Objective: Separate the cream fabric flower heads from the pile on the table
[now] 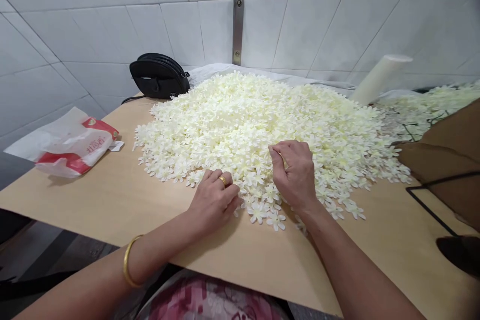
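A wide heap of cream-white artificial flower heads (pixel 240 120) covers much of the tan table. At the heap's near edge, my left hand (pixel 215 197) rests with its fingers curled down; it wears a gold ring, and a gold bangle circles the wrist. What those fingertips grip is hidden. To its right, my right hand (pixel 296 175) is over the front of the heap, thumb and forefinger pressed together in a pinch. Anything between them is too small to make out. A few loose flowers (pixel 276 220) lie on the tabletop between the two hands.
A black bag (pixel 160 77) stands at the back left, near the tiled wall. A white and red plastic bag (pixel 75 145) lies left on the table (pixel 123 200). At right are a white roll (pixel 380 80), a brown object (pixel 450 155) and a black metal frame (pixel 431 210).
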A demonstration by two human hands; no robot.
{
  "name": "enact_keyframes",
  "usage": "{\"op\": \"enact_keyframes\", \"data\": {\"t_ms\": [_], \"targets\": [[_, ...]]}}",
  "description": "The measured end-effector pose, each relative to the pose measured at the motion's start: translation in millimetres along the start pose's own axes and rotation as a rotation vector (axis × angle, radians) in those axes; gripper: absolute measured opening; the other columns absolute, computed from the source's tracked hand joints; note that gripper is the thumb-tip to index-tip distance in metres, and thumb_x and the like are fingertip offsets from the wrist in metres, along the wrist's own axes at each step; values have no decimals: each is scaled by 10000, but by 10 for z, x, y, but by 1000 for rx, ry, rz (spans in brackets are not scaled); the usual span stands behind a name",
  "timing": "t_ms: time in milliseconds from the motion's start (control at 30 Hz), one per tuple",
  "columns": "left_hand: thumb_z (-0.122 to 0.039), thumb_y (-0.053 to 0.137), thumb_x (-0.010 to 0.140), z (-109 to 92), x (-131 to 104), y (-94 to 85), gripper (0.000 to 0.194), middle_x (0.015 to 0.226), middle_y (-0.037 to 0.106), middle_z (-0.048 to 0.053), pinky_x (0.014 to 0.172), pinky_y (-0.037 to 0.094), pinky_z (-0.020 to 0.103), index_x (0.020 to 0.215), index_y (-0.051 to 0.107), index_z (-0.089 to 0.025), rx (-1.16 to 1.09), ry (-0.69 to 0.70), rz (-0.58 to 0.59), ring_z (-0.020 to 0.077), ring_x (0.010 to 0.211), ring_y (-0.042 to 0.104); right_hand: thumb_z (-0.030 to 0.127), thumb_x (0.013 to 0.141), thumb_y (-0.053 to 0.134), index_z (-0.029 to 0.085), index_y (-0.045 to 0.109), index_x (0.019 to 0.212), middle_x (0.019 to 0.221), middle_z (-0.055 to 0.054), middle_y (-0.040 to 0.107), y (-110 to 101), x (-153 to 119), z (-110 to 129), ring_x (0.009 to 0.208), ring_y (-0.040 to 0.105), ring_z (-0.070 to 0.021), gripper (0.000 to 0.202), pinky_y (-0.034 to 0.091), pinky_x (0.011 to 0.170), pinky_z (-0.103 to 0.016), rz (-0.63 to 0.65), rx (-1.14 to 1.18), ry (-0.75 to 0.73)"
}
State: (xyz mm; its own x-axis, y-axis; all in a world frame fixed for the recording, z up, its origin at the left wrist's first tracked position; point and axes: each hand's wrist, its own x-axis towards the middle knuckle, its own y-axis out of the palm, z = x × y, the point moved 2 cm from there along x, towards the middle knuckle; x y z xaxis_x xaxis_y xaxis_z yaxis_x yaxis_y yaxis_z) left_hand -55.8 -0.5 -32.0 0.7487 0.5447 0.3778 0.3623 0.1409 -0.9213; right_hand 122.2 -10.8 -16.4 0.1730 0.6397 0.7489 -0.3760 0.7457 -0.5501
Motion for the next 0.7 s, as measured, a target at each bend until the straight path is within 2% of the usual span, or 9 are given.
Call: {"op": "enact_keyframes", "data": {"t_ms": [100, 233, 367, 433, 500, 700], "targets": [[-189, 429, 836, -4, 24, 63, 232, 728, 535, 51, 670, 314, 328, 653, 569, -162, -8, -33, 24, 183, 722, 438, 197, 822, 488, 169, 604, 754, 787, -50, 593, 8, -10, -14, 799, 477, -190, 137, 369, 704, -329, -3, -13, 8], [-155, 403, 829, -2, 34, -63, 222, 712, 526, 43, 674, 325, 310, 687, 574, -156, -208, -112, -12, 171, 711, 443, 192, 822, 482, 176, 595, 749, 781, -43, 592, -3, -15, -38, 807, 474, -189, 135, 356, 699, -320, -13, -10, 33], [-237, 453, 809, 19, 7, -281, 200, 636, 481, 5, 620, 334, 263, 654, 549, -157, -639, -360, -48, 134, 636, 437, 187, 824, 476, 174, 590, 756, 786, -43, 593, -21, -12, -26, 809, 471, -190, 134, 347, 701, -319, -22, 4, 21], [-295, 484, 787, 33, -1, -343, 207, 591, 450, -15, 561, 317, 237, 644, 535, -154, -866, -503, -27, 112, 574, 401, 189, 827, 472, 172, 591, 760, 791, -45, 593, -28, -11, -10, 811, 468, -190, 138, 344, 703, -320, -28, 12, 4], [-342, 502, 767, 58, 3, -372, 227, 570, 433, -25, 533, 303, 223, 649, 532, -150, -983, -592, -22, 97, 547, 371, 185, 828, 469, 172, 590, 765, 796, -46, 593, -34, -11, -4, 813, 466, -190, 137, 340, 703, -319, -32, 16, -3], [-373, 489, 757, 311, 150, -365, 262, 529, 376, -38, 468, 268, 213, 627, 527, -149, -794, -620, -193, 85, 487, 314, 187, 842, 448, 177, 579, 767, 785, -47, 587, -40, 3, -55, 800, 466, -188, 151, 332, 692, -321, -54, 14, -10]]}}
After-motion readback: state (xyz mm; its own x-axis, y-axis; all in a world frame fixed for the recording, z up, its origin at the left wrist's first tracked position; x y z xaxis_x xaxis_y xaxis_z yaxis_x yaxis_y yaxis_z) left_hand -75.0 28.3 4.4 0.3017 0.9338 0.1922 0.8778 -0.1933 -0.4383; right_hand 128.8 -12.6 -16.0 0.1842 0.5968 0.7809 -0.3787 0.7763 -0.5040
